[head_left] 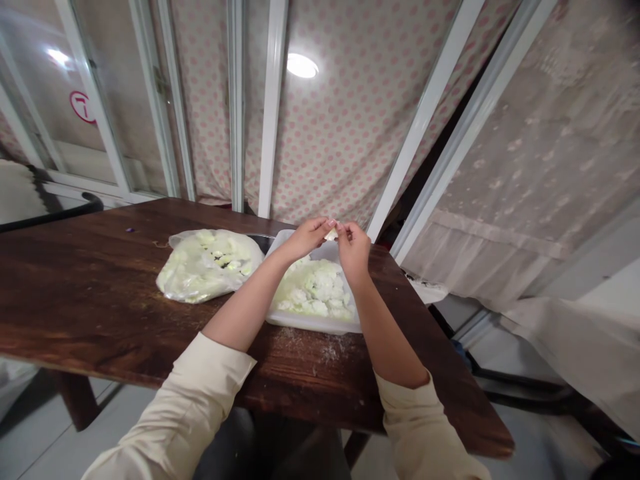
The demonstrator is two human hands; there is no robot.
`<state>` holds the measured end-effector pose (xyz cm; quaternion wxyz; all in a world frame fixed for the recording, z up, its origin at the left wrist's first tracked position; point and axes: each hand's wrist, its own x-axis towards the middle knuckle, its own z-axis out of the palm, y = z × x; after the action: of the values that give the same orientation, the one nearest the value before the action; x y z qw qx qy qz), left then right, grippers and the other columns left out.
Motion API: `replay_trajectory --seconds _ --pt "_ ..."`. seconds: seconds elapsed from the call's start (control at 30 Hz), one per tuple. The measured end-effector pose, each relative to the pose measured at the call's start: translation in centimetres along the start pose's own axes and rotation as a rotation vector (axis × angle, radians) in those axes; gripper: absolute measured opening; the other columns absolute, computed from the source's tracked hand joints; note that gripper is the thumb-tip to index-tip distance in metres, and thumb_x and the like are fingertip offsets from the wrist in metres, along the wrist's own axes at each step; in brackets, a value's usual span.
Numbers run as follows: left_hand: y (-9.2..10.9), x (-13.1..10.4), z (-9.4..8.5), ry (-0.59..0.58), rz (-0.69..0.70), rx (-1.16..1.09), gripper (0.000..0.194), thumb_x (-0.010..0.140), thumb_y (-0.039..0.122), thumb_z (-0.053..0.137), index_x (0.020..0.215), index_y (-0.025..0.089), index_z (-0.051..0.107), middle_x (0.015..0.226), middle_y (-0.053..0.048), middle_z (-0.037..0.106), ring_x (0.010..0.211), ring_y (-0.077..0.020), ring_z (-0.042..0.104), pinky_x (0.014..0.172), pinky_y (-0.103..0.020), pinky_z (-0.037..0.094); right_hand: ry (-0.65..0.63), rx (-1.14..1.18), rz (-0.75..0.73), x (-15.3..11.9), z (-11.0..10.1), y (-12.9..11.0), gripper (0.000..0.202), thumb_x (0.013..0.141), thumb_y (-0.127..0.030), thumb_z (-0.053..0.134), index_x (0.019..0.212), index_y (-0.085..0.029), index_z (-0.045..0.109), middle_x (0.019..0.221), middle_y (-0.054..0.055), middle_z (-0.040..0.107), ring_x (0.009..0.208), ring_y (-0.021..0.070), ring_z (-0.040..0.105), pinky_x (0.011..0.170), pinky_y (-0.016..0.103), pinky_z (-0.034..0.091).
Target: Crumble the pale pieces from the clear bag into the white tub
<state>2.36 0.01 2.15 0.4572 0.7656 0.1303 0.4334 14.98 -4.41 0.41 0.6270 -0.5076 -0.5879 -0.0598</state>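
Above the back part of a white plastic tub point(310, 324), my left hand point(311, 236) and my right hand point(354, 248) meet fingertip to fingertip. Both pinch a small cauliflower piece point(331, 234), pale and mostly covered by the fingers. Pale cauliflower florets point(320, 288) fill much of the tub below. Left of the tub lies a clear plastic bag point(187, 283), with more pale green-white pieces showing through it and at its opening.
The dark wooden table point(100, 293) carries both containers. White crumbs point(325, 347) are scattered in front of the tub. A dark bowl rim point(263, 243) shows between bag and tub. Behind the table stand framed glass panels with a dotted curtain point(345, 133).
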Motion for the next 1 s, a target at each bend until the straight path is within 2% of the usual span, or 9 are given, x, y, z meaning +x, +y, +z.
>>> replay_trajectory --seconds 0.13,0.27,0.4,0.53,0.63,0.83,0.93,1.0 --pt "-0.4 0.2 -0.1 0.022 0.005 -0.03 0.038 0.084 0.051 0.042 0.066 0.017 0.038 0.051 0.007 0.03 0.044 -0.0045 0.028 0.045 -0.019 0.024 0.023 -0.122 0.052 0.3 -0.2 0.9 0.031 0.083 -0.046 0.047 0.069 -0.019 0.052 0.061 0.0 0.053 0.058 0.0132 0.048 0.061 0.026 0.036" --pt "-0.6 0.3 -0.1 0.052 0.003 0.032 0.038 0.084 0.05 0.042 0.065 0.017 0.038 0.051 0.007 0.03 0.044 -0.0047 0.029 0.045 -0.02 0.024 -0.034 0.101 0.013 0.4 0.3 0.7 0.034 0.086 -0.049 0.039 0.075 -0.019 0.05 0.068 -0.001 0.053 0.064 0.0121 0.048 0.064 0.025 0.038" --pt "-0.3 0.2 -0.1 0.057 0.004 0.056 0.039 0.084 0.051 0.041 0.065 0.018 0.037 0.05 0.007 0.027 0.044 -0.0049 0.026 0.044 -0.02 0.022 -0.089 0.25 0.007 0.1 0.6 -0.5 0.03 0.081 -0.047 0.05 0.07 -0.019 0.045 0.063 -0.004 0.044 0.058 0.0095 0.041 0.057 0.023 0.036" --pt "0.0 0.0 0.0 -0.005 0.018 0.037 0.04 0.084 0.054 0.041 0.067 0.018 0.037 0.052 0.007 0.026 0.045 -0.005 0.026 0.044 -0.02 0.022 -0.034 0.157 -0.031 -0.1 0.4 -1.0 0.028 0.083 -0.041 0.048 0.068 -0.019 0.046 0.06 -0.004 0.045 0.057 0.0098 0.04 0.056 0.023 0.033" --pt "-0.1 0.0 -0.1 -0.006 0.019 0.062 0.041 0.082 0.055 0.044 0.067 0.017 0.039 0.054 0.006 0.029 0.046 -0.0051 0.028 0.045 -0.02 0.022 0.005 0.045 -0.049 0.0 0.2 -0.5 0.028 0.084 -0.041 0.047 0.067 -0.018 0.048 0.06 -0.003 0.048 0.058 0.0108 0.042 0.058 0.024 0.033" --pt "-0.2 0.0 -0.1 0.002 0.028 0.013 0.04 0.084 0.053 0.041 0.067 0.017 0.038 0.055 0.006 0.031 0.048 -0.005 0.029 0.046 -0.02 0.025 0.088 -0.12 0.06 0.4 -0.3 1.0 0.034 0.084 -0.045 0.046 0.063 -0.02 0.04 0.055 -0.004 0.041 0.054 0.0111 0.039 0.057 0.026 0.03" --pt "-0.2 0.1 -0.1 0.035 0.032 0.042 0.04 0.084 0.052 0.042 0.065 0.017 0.037 0.055 0.006 0.031 0.048 -0.005 0.029 0.046 -0.019 0.025 0.054 -0.025 0.048 0.5 -0.2 0.8 0.032 0.085 -0.048 0.043 0.069 -0.02 0.044 0.06 -0.003 0.045 0.059 0.0115 0.042 0.06 0.025 0.033" --pt "-0.2 0.2 0.0 0.056 0.035 0.048 0.039 0.084 0.051 0.043 0.065 0.018 0.035 0.054 0.006 0.029 0.047 -0.005 0.028 0.046 -0.019 0.024 -0.015 0.106 0.006 0.4 0.0 0.4 0.03 0.084 -0.048 0.043 0.075 -0.019 0.046 0.065 -0.003 0.047 0.062 0.0111 0.044 0.061 0.024 0.035"
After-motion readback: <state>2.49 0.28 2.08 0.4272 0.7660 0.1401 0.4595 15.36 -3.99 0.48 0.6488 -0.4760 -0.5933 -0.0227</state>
